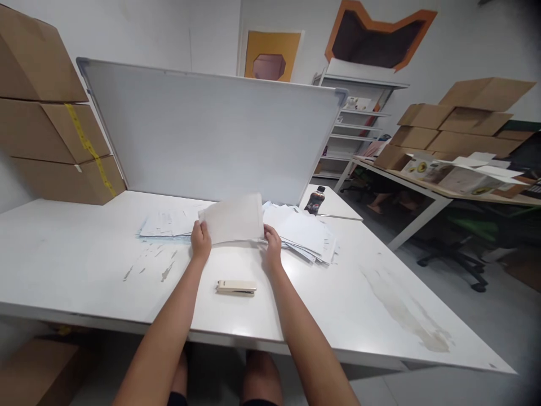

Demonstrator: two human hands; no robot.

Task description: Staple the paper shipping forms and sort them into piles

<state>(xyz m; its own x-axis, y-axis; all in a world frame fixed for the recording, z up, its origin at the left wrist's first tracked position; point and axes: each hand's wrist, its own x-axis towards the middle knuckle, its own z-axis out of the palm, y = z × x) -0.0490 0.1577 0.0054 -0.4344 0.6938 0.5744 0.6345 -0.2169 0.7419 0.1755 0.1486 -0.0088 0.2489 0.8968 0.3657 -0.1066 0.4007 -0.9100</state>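
Note:
Between my two hands a few white paper sheets [232, 219] are held tilted up above the table. My left hand [200, 239] pinches their left edge, thumb on the front. At the right edge my right hand [273, 241] grips them with its fingertips. A cream stapler [235, 287] lies on the table between my forearms, apart from both hands. To the left is a flat stack of printed papers [164, 224], partly covered by the held sheets. A looser, fanned pile of papers [300, 228] lies to the right, just beyond my right hand.
A dark soda bottle [315, 201] stands behind the right pile. A whiteboard [211, 129] leans upright along the back of the white table [338, 316]. Cardboard boxes [59, 132] are stacked at the left, and more boxes [460, 121] sit on another table at the right.

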